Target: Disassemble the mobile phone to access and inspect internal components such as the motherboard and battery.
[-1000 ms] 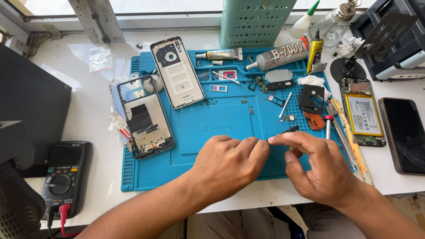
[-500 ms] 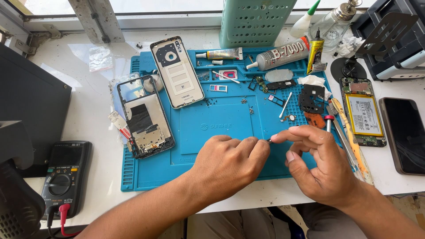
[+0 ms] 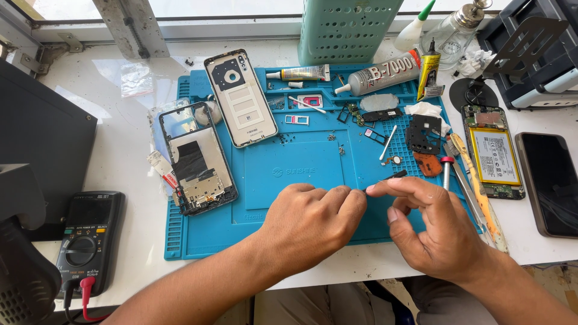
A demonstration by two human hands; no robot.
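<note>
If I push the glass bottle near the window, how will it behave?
The glass bottle looks clear and rounded, so it is probably fragile and slippery. Its narrow metal top over a wider body suggests it would slide rather than tip, though the tubes crowd it.

Two bare forearms enter from the bottom edge of the head view. The left hand (image 3: 313, 225) and right hand (image 3: 442, 232) carry no gloves, rings, watch or bands. No sleeve shows on either forearm: each is uncovered from the wrist to the frame edge. Fingernails are short and unpainted; the right thumb nail faces the camera. Knuckle creases show across the back of the left hand. Below the worktop's near edge, between the forearms, lies grey-brown cloth over the person's lap, with dark blue cloth beside it; its cut cannot be told. Nothing else of the body is in view.
</note>
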